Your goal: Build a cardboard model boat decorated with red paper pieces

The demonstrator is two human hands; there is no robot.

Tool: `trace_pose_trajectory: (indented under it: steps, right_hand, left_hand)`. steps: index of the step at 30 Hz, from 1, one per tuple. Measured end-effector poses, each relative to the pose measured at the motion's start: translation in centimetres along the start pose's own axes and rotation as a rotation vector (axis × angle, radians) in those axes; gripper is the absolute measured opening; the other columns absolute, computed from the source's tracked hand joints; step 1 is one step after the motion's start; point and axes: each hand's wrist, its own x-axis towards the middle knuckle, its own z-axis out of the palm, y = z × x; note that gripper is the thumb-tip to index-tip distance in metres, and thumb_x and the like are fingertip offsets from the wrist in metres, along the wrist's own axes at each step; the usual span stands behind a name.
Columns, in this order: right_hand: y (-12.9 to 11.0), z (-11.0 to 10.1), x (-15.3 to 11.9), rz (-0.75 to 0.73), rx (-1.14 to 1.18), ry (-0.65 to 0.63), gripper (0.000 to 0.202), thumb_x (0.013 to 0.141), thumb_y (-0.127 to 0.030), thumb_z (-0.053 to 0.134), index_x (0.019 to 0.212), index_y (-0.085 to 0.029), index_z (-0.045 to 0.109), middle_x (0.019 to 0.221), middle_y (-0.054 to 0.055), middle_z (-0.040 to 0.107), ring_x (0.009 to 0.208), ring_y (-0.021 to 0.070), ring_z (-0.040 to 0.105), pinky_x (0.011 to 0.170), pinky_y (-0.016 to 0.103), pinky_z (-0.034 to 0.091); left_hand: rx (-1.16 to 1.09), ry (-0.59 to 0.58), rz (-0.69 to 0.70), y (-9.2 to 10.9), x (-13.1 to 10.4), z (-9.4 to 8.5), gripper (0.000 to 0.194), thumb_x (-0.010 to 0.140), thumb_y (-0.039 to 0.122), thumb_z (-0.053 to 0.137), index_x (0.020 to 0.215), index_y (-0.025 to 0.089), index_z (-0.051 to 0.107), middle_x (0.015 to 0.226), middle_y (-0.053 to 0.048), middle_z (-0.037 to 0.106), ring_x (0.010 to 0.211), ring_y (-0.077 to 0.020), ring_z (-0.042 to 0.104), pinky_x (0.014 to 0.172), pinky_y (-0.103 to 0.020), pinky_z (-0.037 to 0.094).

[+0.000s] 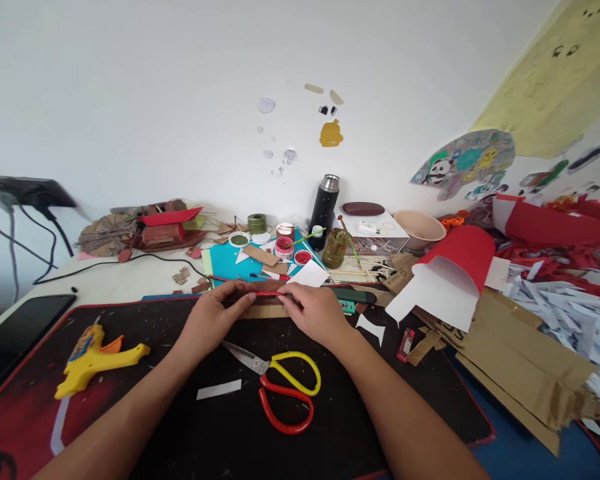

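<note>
A thin red strip [267, 293] is stretched between my two hands above the back edge of the dark mat. Its left end is pinched by my left hand [219, 312], thumb and fingers together. My right hand [315, 310] pinches the right end. Just under the strip lies a piece of brown cardboard [263, 311]. Nearer to me on the mat are scissors [267, 367] with one yellow and one red handle, blades slightly apart. A narrow white paper strip [219, 389] lies left of the scissors.
A yellow glue gun [97, 358] and a black phone [23, 333] lie at the left. Paint pots [284, 247], a black flask [324, 210] and a glass jar [335, 249] stand behind my hands. Rolled red paper [460, 257], cardboard [520, 360] and paper scraps fill the right.
</note>
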Motion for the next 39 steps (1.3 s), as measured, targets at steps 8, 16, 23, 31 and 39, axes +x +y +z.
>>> trace_pose_trajectory:
  steps: [8, 16, 23, 31, 39]
  right_hand:
    - [-0.1, -0.46, 0.18, 0.035, 0.033, -0.016, 0.013, 0.104, -0.029, 0.068, 0.112, -0.027, 0.078, 0.105, 0.002, 0.085, 0.087, 0.0207, 0.079, 0.076, 0.029, 0.051]
    - [-0.22, -0.42, 0.2, 0.037, 0.036, -0.002, 0.014, 0.106, -0.03, 0.066, 0.11, -0.026, 0.078, 0.107, 0.002, 0.085, 0.093, 0.022, 0.081, 0.079, 0.029, 0.054]
    - [-0.07, -0.18, 0.2, 0.045, 0.017, 0.007, 0.014, 0.106, -0.031, 0.067, 0.111, -0.025, 0.078, 0.107, 0.002, 0.085, 0.094, 0.0233, 0.082, 0.08, 0.029, 0.054]
    - [-0.05, -0.14, 0.17, 0.056, 0.022, 0.012, 0.014, 0.107, -0.031, 0.067, 0.111, -0.025, 0.079, 0.109, 0.002, 0.085, 0.096, 0.0225, 0.081, 0.081, 0.028, 0.054]
    - [0.0, 0.03, 0.18, 0.059, 0.02, 0.011, 0.016, 0.108, -0.032, 0.064, 0.11, -0.025, 0.078, 0.106, 0.002, 0.085, 0.094, 0.0232, 0.081, 0.081, 0.029, 0.053]
  left_hand:
    - [0.025, 0.012, 0.003, 0.05, 0.03, 0.02, 0.04, 0.086, 0.064, 0.069, 0.096, 0.027, 0.078, 0.102, -0.004, 0.083, 0.099, -0.0301, 0.073, 0.09, -0.039, 0.057]
    - [0.012, 0.002, 0.003, 0.13, 0.08, -0.1, 0.04, 0.085, 0.064, 0.071, 0.095, 0.026, 0.078, 0.103, -0.004, 0.083, 0.1, -0.0303, 0.074, 0.092, -0.039, 0.056]
    - [0.0, -0.006, 0.018, -0.27, 0.01, -0.15, 0.036, 0.088, 0.061, 0.071, 0.096, 0.027, 0.078, 0.102, -0.004, 0.082, 0.097, -0.0289, 0.073, 0.087, -0.037, 0.056]
    - [0.001, -0.011, 0.02, -0.47, 0.11, -0.13, 0.038, 0.088, 0.062, 0.07, 0.095, 0.026, 0.077, 0.103, -0.004, 0.082, 0.098, -0.0282, 0.072, 0.09, -0.037, 0.055]
    - [0.011, 0.022, 0.011, -0.17, 0.11, 0.03, 0.039, 0.086, 0.062, 0.07, 0.095, 0.025, 0.075, 0.099, -0.005, 0.081, 0.095, -0.0282, 0.071, 0.086, -0.038, 0.055]
